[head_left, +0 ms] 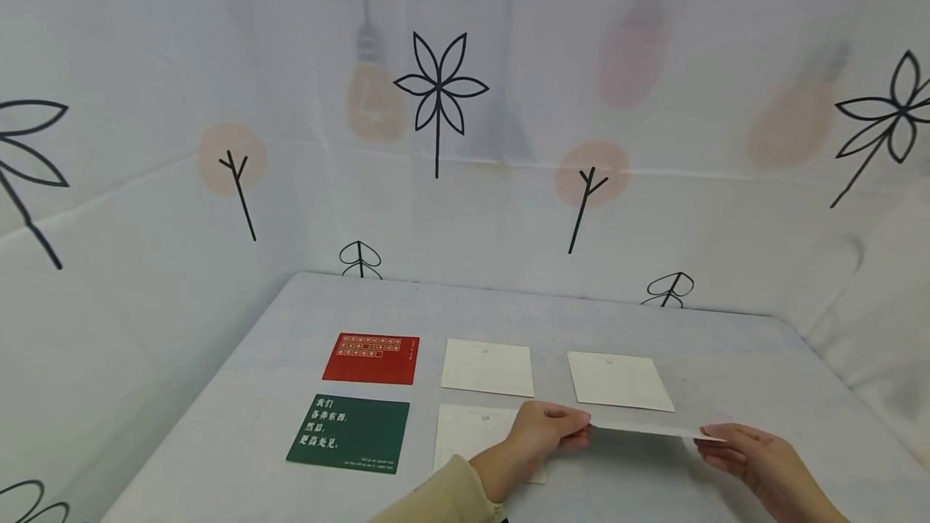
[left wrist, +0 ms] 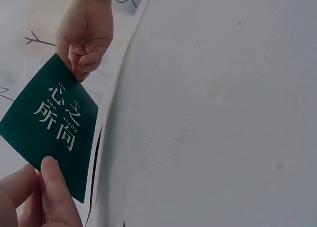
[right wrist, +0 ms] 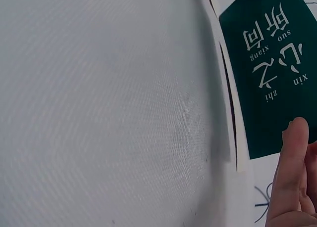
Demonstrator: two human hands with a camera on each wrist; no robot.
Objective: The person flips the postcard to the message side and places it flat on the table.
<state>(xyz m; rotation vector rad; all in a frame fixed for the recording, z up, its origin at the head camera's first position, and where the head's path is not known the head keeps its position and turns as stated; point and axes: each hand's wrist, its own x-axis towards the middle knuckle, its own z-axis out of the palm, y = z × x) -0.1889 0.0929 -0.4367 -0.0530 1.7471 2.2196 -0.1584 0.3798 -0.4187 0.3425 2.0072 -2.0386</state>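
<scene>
Between my two hands a postcard is held up off the table, seen almost edge-on in the head view as a pale strip (head_left: pixel 647 429). Its lower face is dark green with white characters in the left wrist view (left wrist: pixel 74 158) and right wrist view. My left hand (head_left: pixel 541 433) pinches one end of the postcard between thumb and fingers. The opposite end is pinched by my right hand (head_left: pixel 751 456). Partly covered by my left hand and sleeve, a white card (head_left: pixel 465 438) lies on the table.
On the table (head_left: pixel 232 410), a red card (head_left: pixel 378 370) lies at the back left, above a green card (head_left: pixel 363 434) with white writing. Two white cards, one at the middle (head_left: pixel 487 370) and one farther right (head_left: pixel 621 382), lie along the back. Patterned cloth (head_left: pixel 508 208) hangs behind.
</scene>
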